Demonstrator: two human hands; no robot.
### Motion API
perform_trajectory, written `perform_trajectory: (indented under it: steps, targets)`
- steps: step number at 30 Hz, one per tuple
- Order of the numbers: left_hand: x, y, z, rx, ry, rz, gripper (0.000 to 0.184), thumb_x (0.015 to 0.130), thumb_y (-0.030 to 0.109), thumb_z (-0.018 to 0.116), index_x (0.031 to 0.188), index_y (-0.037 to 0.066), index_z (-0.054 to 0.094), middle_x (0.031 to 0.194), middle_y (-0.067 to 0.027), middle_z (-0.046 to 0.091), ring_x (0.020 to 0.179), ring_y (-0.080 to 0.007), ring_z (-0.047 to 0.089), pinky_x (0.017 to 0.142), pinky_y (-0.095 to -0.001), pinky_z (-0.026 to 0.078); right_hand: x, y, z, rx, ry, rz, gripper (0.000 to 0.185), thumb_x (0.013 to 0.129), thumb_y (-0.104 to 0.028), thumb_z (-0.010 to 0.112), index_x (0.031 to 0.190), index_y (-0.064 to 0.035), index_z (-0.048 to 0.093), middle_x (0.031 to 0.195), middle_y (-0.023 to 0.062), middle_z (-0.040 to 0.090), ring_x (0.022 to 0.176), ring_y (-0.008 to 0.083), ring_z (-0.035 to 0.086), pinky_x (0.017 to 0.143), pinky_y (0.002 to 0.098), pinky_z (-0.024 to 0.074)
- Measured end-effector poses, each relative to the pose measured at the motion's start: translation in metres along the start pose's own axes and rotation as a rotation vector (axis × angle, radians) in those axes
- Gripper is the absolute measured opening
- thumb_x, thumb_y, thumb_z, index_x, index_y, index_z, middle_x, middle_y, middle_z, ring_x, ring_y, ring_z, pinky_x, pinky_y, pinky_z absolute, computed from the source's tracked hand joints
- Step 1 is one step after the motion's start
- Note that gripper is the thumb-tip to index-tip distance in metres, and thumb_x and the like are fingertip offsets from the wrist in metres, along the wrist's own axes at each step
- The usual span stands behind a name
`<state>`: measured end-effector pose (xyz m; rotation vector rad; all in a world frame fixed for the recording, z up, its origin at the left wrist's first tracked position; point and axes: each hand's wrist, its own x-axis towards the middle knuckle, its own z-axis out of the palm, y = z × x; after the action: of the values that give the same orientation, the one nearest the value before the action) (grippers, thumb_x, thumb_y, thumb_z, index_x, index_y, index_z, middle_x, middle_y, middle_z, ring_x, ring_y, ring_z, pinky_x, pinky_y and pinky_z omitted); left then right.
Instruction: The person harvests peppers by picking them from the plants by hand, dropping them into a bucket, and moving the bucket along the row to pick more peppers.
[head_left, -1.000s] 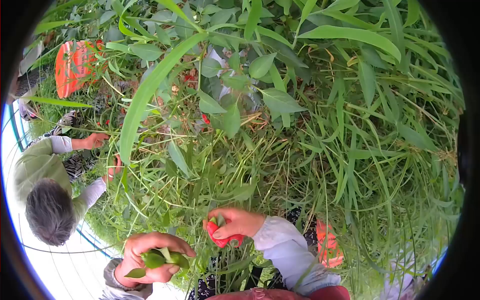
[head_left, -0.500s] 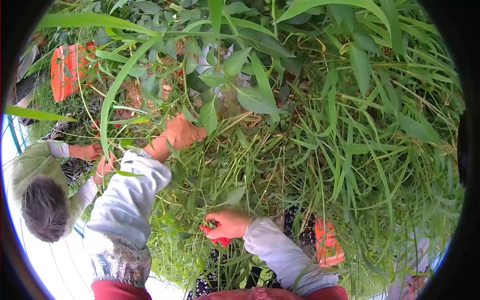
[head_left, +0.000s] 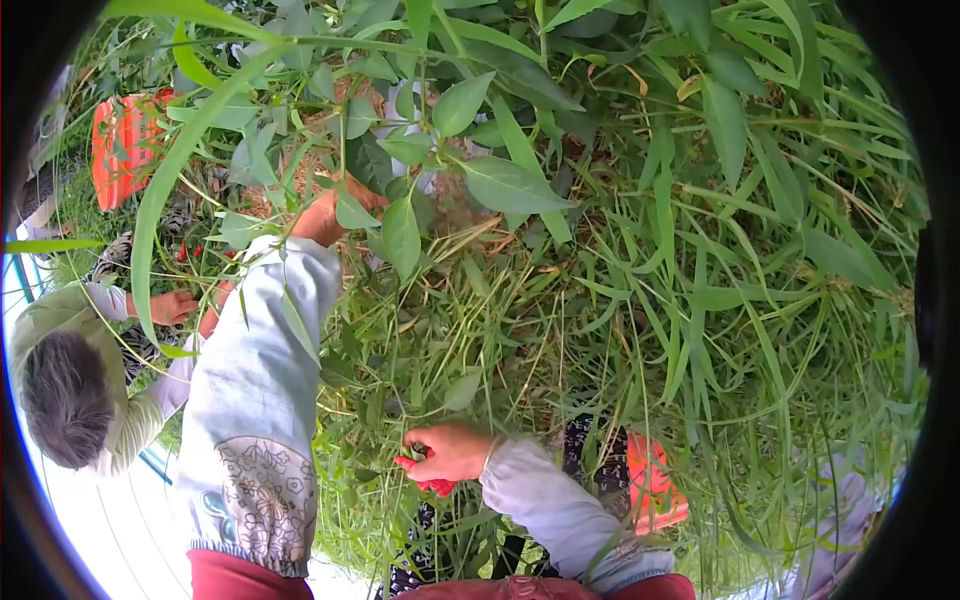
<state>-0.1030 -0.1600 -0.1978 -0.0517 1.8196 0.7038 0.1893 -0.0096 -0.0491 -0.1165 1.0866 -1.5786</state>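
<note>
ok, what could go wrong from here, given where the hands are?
1. The right hand holds red peppers; one could slip into the grass below.
2. The left hand is partly hidden by a leaf; it might snap a stem unseen.
3. A co-worker's hand is near the left sleeve; they could bump.

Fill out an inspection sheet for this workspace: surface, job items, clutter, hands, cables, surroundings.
Surface: dense grass, some dry stems
Job's things: red peppers in right hand; broad-leaved plant by left hand
Clutter: orange container at upper left, second orange container at lower right; exact type unclear
Hands: right hand closed around red peppers; left hand partly behind broad-leaved plant, grip unclear
Cables: nothing seen
Surroundings: another person at left
</note>
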Motion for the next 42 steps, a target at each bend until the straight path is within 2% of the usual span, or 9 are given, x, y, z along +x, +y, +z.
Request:
perform_trajectory:
  steps: [3, 5, 6, 17, 20, 22, 25, 35, 42]
  targets:
    - [0.009, 0.004, 0.006, 0.024, 0.005, 0.022, 0.033, 0.072, 0.015, 0.068, 0.101, 0.003, 0.06, 0.093, -0.0091, 0.062, 0.082, -0.0186, 0.057, 0.073, -0.0318, 0.046, 0.0, -0.003, -0.002, -0.072, -0.004, 0.028, 0.053, 0.076, -0.044, 0.056, 0.116, -0.0091, 0.052, 0.068, 0.0081, 0.065, 0.058, 0.0178, 0.061, 0.056, 0.0313, 0.0477]
    - [0.017, -0.002, 0.016, 0.037, 0.007, 0.031, 0.033, 0.072, 0.015, 0.068, 0.101, 0.003, 0.06, 0.094, -0.0091, 0.062, 0.082, -0.0187, 0.057, 0.074, -0.0318, 0.046, 0.001, 0.002, -0.001, -0.112, 0.029, -0.033, 0.053, 0.076, -0.045, 0.054, 0.115, -0.0087, 0.053, 0.064, 0.0069, 0.064, 0.055, 0.0174, 0.06, 0.052, 0.0308, 0.0468]
    - [0.02, -0.003, 0.02, 0.043, 0.01, 0.033, 0.033, 0.072, 0.015, 0.068, 0.102, 0.003, 0.06, 0.094, -0.0092, 0.062, 0.083, -0.0187, 0.057, 0.074, -0.0318, 0.046, -0.005, -0.005, -0.007, 0.052, -0.012, 0.041, 0.05, 0.068, -0.034, 0.06, 0.109, -0.0064, 0.055, 0.077, 0.0139, 0.064, 0.071, 0.0249, 0.063, 0.068, 0.0358, 0.0481]
    - [0.018, -0.002, 0.044, 0.121, 0.036, 0.068, 0.036, 0.071, 0.015, 0.069, 0.103, 0.002, 0.06, 0.095, -0.0094, 0.062, 0.084, -0.0192, 0.057, 0.075, -0.0317, 0.046, 0.0, 0.004, -0.002, 0.065, 0.04, -0.057, 0.051, 0.069, -0.037, 0.061, 0.109, -0.0063, 0.054, 0.076, 0.0153, 0.063, 0.071, 0.0276, 0.062, 0.068, 0.0371, 0.0469]
    - [0.012, 0.002, 0.051, 0.14, 0.053, 0.084, 0.036, 0.07, 0.015, 0.069, 0.103, 0.002, 0.059, 0.095, -0.0094, 0.062, 0.084, -0.0193, 0.057, 0.076, -0.0317, 0.046, 0.0, 0.005, -0.001, 0.044, 0.029, -0.038, 0.052, 0.069, -0.037, 0.061, 0.111, -0.0064, 0.053, 0.076, 0.0141, 0.064, 0.069, 0.0268, 0.062, 0.068, 0.0363, 0.0473]
    - [0.008, -0.001, 0.059, 0.151, 0.06, 0.087, 0.037, 0.07, 0.015, 0.069, 0.103, 0.002, 0.059, 0.095, -0.0094, 0.062, 0.085, -0.0194, 0.057, 0.076, -0.0317, 0.046, 0.001, 0.01, 0.004, 0.174, 0.062, -0.106, 0.047, 0.075, -0.037, 0.06, 0.109, -0.004, 0.054, 0.069, 0.0059, 0.066, 0.056, 0.0177, 0.062, 0.056, 0.0313, 0.0467]
    - [0.007, 0.001, 0.072, 0.168, 0.064, 0.102, 0.037, 0.07, 0.015, 0.069, 0.103, 0.002, 0.059, 0.096, -0.0095, 0.062, 0.085, -0.0195, 0.057, 0.077, -0.0317, 0.046, -0.001, 0.005, -0.001, 0.071, 0.044, -0.062, 0.048, 0.076, -0.035, 0.06, 0.111, -0.003, 0.052, 0.07, 0.0054, 0.066, 0.058, 0.0165, 0.062, 0.059, 0.0304, 0.0474]
    - [-0.014, 0.015, 0.086, 0.235, 0.139, 0.151, 0.04, 0.069, 0.015, 0.07, 0.104, 0.001, 0.059, 0.097, -0.0097, 0.062, 0.086, -0.02, 0.057, 0.078, -0.0317, 0.045, 0.001, 0.006, 0.002, 0.066, 0.026, -0.075, 0.047, 0.077, -0.034, 0.06, 0.112, -0.0043, 0.051, 0.072, 0.004, 0.067, 0.06, 0.0151, 0.063, 0.059, 0.0283, 0.0476]
    - [-0.028, 0.02, 0.091, 0.3, 0.187, 0.165, 0.041, 0.068, 0.015, 0.071, 0.105, 0.001, 0.058, 0.097, -0.0098, 0.062, 0.087, -0.0203, 0.057, 0.079, -0.0317, 0.045, -0.002, 0.001, -0.003, 0.106, -0.006, -0.031, 0.048, 0.077, -0.035, 0.059, 0.114, -0.0054, 0.051, 0.073, 0.0073, 0.066, 0.061, 0.0167, 0.063, 0.059, 0.0298, 0.0474]
